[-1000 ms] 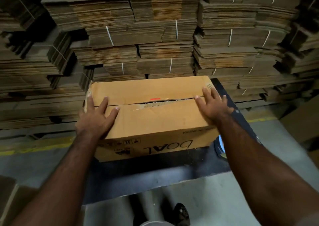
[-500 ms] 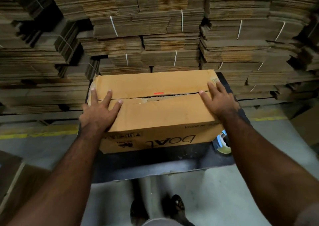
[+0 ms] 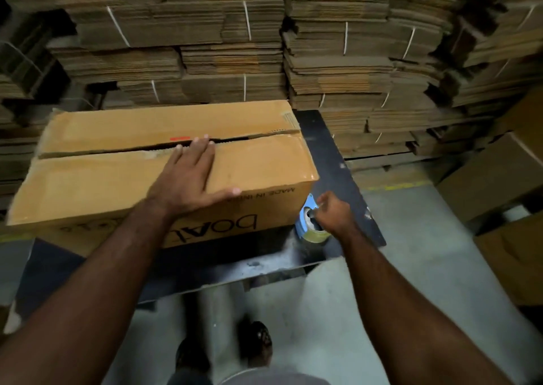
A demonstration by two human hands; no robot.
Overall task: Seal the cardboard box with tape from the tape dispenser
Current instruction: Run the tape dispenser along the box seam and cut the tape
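Note:
A brown cardboard box point(image 3: 111, 179) lies on a dark table point(image 3: 338, 161), its two top flaps folded down with an open seam between them. My left hand point(image 3: 191, 176) presses flat on the near flap at the middle, fingertips at the seam. A blue tape dispenser with a roll of tape point(image 3: 310, 224) sits on the table at the box's right near corner. My right hand point(image 3: 333, 212) is closed around the dispenser's handle.
Tall stacks of flattened cardboard bundles point(image 3: 235, 46) tied with white string fill the background. More brown cartons point(image 3: 499, 173) stand on the floor at the right. My feet point(image 3: 255, 340) show on the grey floor below the table's near edge.
My right hand left the box's right end and dropped to the tape dispenser, closing on it. My left hand slid from the box's left side to the middle of the near flap.

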